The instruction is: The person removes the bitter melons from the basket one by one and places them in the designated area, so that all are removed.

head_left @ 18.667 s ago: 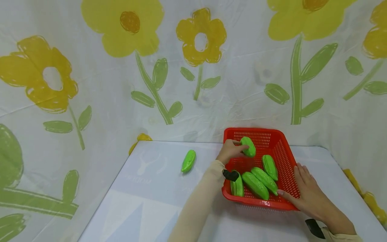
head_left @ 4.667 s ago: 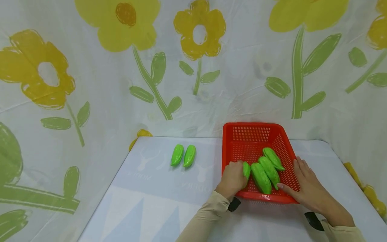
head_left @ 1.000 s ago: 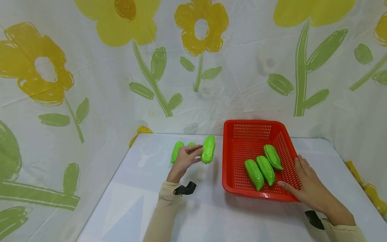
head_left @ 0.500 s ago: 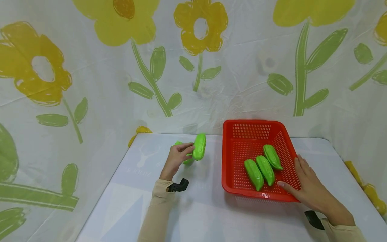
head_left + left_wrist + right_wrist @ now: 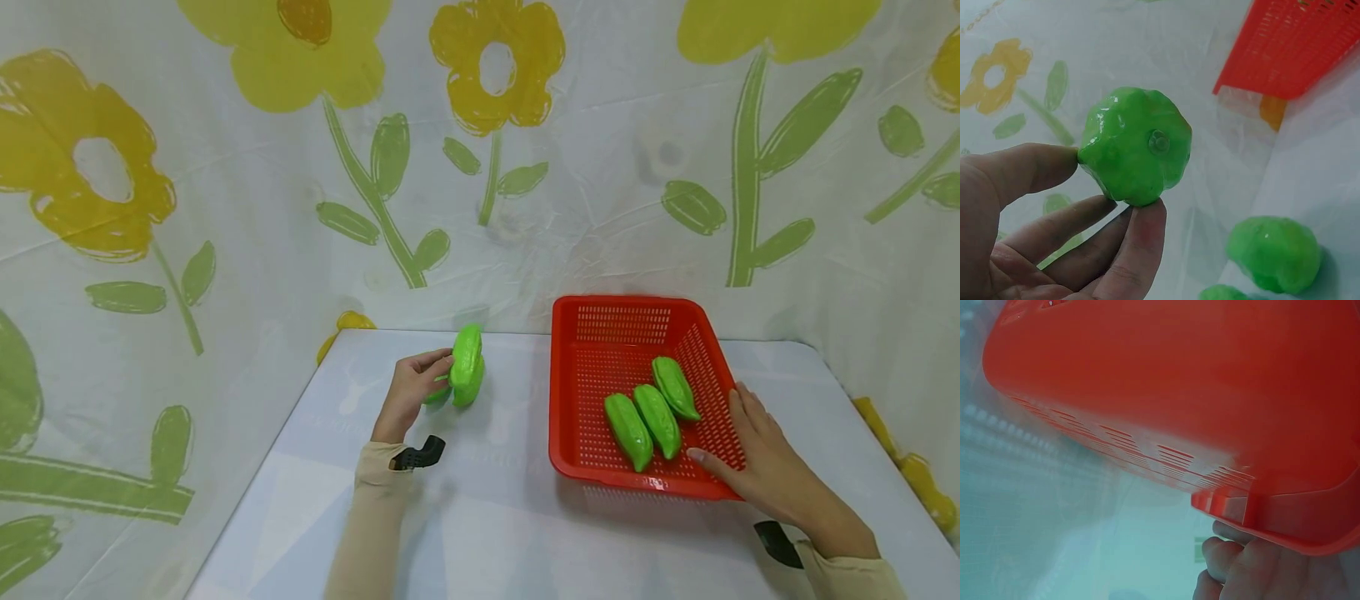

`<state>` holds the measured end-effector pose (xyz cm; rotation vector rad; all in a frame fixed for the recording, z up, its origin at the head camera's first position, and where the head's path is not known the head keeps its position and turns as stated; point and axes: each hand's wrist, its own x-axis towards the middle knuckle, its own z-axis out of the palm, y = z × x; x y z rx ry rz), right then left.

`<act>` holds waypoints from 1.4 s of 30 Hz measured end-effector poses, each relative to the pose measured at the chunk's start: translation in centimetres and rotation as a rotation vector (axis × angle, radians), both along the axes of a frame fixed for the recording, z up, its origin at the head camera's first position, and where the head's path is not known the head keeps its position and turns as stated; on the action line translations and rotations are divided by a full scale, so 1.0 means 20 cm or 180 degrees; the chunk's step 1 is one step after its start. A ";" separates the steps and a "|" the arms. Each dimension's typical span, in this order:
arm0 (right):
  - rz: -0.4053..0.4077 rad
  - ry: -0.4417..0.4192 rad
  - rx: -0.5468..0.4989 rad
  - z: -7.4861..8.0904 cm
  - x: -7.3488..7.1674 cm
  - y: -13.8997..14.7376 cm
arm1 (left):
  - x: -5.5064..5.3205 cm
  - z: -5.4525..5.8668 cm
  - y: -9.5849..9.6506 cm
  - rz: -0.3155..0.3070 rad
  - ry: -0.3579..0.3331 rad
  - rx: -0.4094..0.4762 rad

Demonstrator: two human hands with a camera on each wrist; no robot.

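My left hand [image 5: 411, 388] pinches a glossy green bitter melon [image 5: 467, 352] between thumb and fingertips, held upright above the table. Its lumpy end with a small stem stub faces the camera in the left wrist view. Two more bitter melons lie just beyond and below it, largely hidden in the head view; one bitter melon [image 5: 1275, 253] shows at lower right in the left wrist view. At the right, my right hand [image 5: 772, 471] holds the red basket [image 5: 564, 400] by its near right corner, thumb over the rim and fingers along the outside. Three bitter melons [image 5: 657, 419] lie inside the basket.
The pale table [image 5: 495, 525] has its far edge against a white curtain [image 5: 600, 233] printed with yellow flowers. The basket's perforated walls stand up to the right of the left hand.
Over the longer span, bitter melons have gone from the basket to the table's left side. In the last second my left hand has carried its bitter melon leftward; the right hand has stayed put.
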<state>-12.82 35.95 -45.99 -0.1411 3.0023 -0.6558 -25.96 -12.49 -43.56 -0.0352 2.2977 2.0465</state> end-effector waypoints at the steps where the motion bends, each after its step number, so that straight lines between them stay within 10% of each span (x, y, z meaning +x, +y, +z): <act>1: 0.0000 -0.0001 0.0000 0.00 0.00 0.00 | 0.00 0.00 -0.01 0.0012 -0.0008 0.0006; 42: 0.0000 0.0018 -0.0061 0.00 0.01 0.00 | -0.12 -0.14 -0.39 0.0464 -0.0353 -0.0260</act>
